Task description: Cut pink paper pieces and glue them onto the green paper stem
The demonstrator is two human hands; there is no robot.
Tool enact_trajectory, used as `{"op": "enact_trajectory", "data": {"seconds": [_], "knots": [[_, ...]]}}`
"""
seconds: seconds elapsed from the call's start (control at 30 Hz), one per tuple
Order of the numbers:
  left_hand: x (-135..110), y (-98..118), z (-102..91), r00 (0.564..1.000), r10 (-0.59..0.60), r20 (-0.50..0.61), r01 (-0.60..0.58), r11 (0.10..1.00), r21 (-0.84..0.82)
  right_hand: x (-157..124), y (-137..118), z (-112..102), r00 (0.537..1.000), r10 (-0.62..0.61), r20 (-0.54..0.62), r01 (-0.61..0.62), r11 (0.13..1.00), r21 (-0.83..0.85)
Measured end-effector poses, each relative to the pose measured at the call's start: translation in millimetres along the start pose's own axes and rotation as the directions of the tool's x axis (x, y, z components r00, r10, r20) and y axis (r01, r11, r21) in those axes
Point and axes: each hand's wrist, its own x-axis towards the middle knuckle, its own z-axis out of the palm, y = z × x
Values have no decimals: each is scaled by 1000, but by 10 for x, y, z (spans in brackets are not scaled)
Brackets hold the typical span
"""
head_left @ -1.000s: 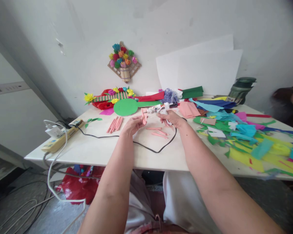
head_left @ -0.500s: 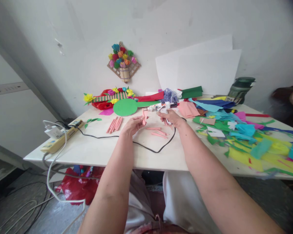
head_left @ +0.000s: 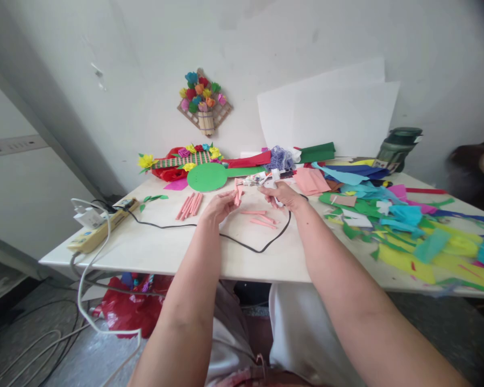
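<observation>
Pinched between the fingers of my left hand (head_left: pixel 221 206) is a piece of pink paper (head_left: pixel 237 192), partly rolled or folded. My right hand (head_left: pixel 283 195) is closed round a white hot glue gun (head_left: pixel 275 176), whose nozzle points left, close to the pink paper. Whether the tip touches the paper I cannot tell. Several loose pink paper rolls (head_left: pixel 262 219) lie on the table between my hands. To the left is a neat row of pink paper rolls (head_left: pixel 189 206). A stack of pink paper sheets (head_left: pixel 311 181) lies just beyond my right hand.
A black cord (head_left: pixel 246 247) runs across the white table (head_left: pixel 157 252) to a power strip (head_left: pixel 92 234) at left. A green paper disc (head_left: pixel 207 177) lies at the back. Coloured paper scraps (head_left: pixel 407 236) cover the right side, with a dark bottle (head_left: pixel 399 148) behind.
Both hands stay almost in place. The pink paper in my left hand has tilted slightly beside the glue gun's tip.
</observation>
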Motion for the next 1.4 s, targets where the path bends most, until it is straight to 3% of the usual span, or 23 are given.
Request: {"op": "enact_trajectory", "data": {"seconds": [1.4], "knots": [[51,-14,-38,997,37,-61,-44,993,-106,-49,-43,10,999,34,41,-32,998,-57]]}}
